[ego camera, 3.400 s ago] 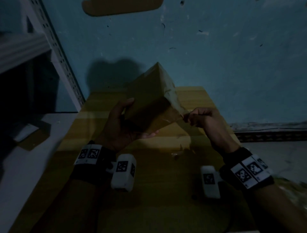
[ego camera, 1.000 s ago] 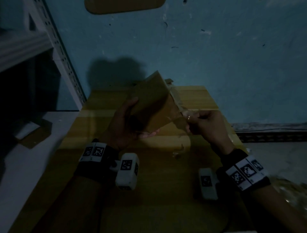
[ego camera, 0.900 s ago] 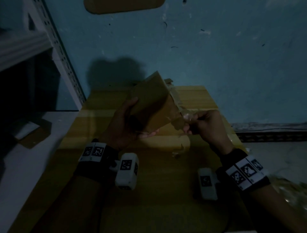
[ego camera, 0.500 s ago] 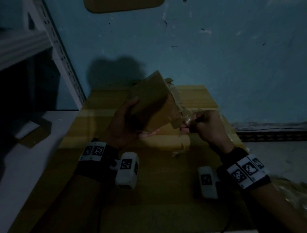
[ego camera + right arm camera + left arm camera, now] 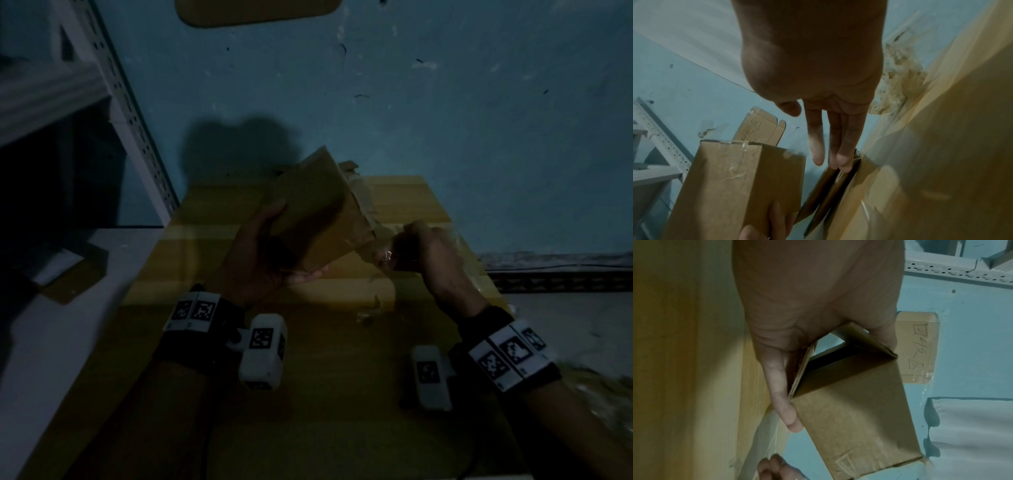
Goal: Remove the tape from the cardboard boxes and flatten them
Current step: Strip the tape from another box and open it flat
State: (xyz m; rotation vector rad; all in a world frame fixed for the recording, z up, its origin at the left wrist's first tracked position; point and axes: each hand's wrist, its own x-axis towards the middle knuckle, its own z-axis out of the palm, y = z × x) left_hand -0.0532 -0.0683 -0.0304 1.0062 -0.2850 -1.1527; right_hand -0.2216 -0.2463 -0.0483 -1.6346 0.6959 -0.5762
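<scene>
1. A blue wall (image 5: 445,120) is seen behind the scene, with a piece of cardboard (image 5: 917,347) taped to it; handwriting is marked on that piece.
2. A yellow wooden table (image 5: 325,394) is spread below the hands, with a white metal rack (image 5: 133,137) standing at about 10 o'clock in the head view.
3. A cardboard box (image 5: 318,209) is held tilted above the table, near the middle of the head view. Its nearer end is seen open in the left wrist view.
4. The left hand (image 5: 263,257) is wrapped round the box's lower end, thumb on one face and fingers curled under the other.
5. The right hand (image 5: 421,250) is placed at 3 o'clock from the box, its fingers closed round clear tape (image 5: 385,255) at the box's lower right corner.
6. Crumpled tape scraps (image 5: 368,313) are left on the table at 6 o'clock from the box.
</scene>
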